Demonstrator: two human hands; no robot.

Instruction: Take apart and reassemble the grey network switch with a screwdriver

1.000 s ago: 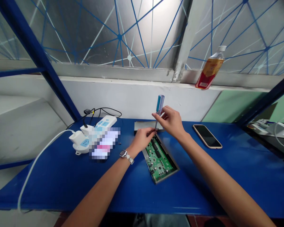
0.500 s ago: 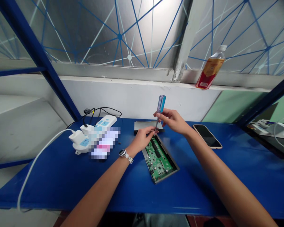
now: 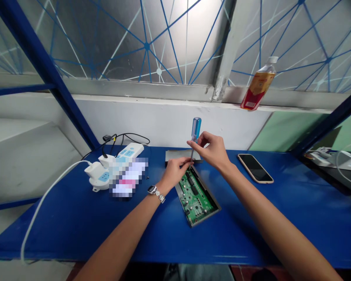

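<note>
Blue-handled screwdriver (image 3: pixel 195 130) stands almost upright, leaning slightly, pinched by the fingertips of the right hand (image 3: pixel 212 150), its shaft reaching down to the top end of a green circuit board (image 3: pixel 196 197). The board sits in a shallow metal casing (image 3: pixel 183 207) on a blue tabletop (image 3: pixel 76 230), just below the hands and toward the wearer's body. The left hand (image 3: pixel 175 173), with a metal-band wristwatch (image 3: pixel 155 193) on its wrist, lies across the casing's upper end, its fingers just beside the shaft; whether it grips the casing cannot be told. The hands are close together, with only a narrow gap between them. Beyond the left hand lies a flat metal plate (image 3: pixel 178 155). Farther left of the hands are a white power strip (image 3: pixel 131 150) with plugs in it, a round white socket adapter (image 3: pixel 101 175), a tangle of black cable (image 3: pixel 125 136) and a pixelated object (image 3: pixel 127 177) too blurred to identify. A smartphone (image 3: pixel 255 168) lies face up to the right of the right hand. Well above the hands, a plastic bottle (image 3: pixel 259 84) of amber liquid stands tilted on a ledge (image 3: pixel 175 95).
</note>
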